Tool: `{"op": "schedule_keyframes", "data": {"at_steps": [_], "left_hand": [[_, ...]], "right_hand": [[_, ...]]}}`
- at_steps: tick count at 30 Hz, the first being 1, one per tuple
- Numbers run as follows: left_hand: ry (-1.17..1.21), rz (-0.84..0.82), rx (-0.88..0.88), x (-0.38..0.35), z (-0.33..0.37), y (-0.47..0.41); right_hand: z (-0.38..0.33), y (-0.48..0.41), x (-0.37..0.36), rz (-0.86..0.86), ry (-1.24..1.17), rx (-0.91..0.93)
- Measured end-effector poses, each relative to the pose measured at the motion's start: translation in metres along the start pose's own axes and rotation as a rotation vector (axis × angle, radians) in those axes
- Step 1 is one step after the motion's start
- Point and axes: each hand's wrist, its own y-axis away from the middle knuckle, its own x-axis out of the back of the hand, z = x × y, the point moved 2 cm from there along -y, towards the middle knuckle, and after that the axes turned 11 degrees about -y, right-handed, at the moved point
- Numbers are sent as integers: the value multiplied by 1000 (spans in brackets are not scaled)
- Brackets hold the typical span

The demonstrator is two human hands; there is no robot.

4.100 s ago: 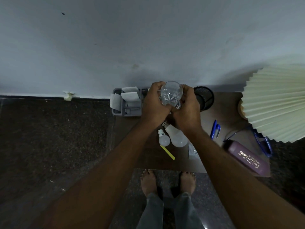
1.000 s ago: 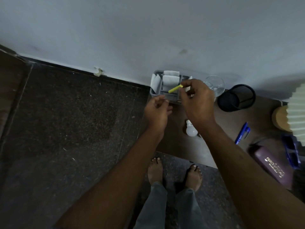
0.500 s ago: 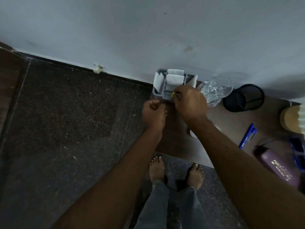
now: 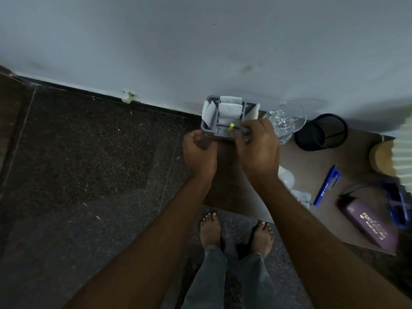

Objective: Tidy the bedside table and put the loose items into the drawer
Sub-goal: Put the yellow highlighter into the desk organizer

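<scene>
A grey organizer [image 4: 206, 127] with white paper slips stands at the back left corner of the brown bedside table [image 4: 225, 186]. A yellow stick [image 4: 230, 129] stands upright in its front compartment. My right hand [image 4: 256, 150] is at the organizer's front right rim, its fingertips just right of the stick and a little apart from it. My left hand [image 4: 199, 152] hovers by the front left corner with curled fingers that hold nothing I can see. A white bulb [image 4: 287, 177] and a small clear packet [image 4: 302, 195] lie partly hidden behind my right forearm.
Against the wall stand a clear glass [image 4: 287, 117] and a black mesh cup [image 4: 321, 132]. A blue pen [image 4: 326, 185], a purple glasses case [image 4: 367, 221], blue glasses [image 4: 396, 206] and a pleated lamp [image 4: 403, 150] fill the table's right side. Dark floor lies to the left.
The glass went from both hands to the table by the wall. My right hand carried the yellow stick to the organizer and stood it inside; its fingers are now off it.
</scene>
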Motion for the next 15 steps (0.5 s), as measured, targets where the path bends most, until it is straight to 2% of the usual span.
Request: {"op": "schedule_keyframes", "data": {"at_steps": [6,15], "left_hand": [[-27,-92,-53,2,2,7],[-5,-169,-104,-3,7,1]], "right_hand": [[17,36,6,146,-254,-159],[22,22,-6,-17,-534,-402]]}}
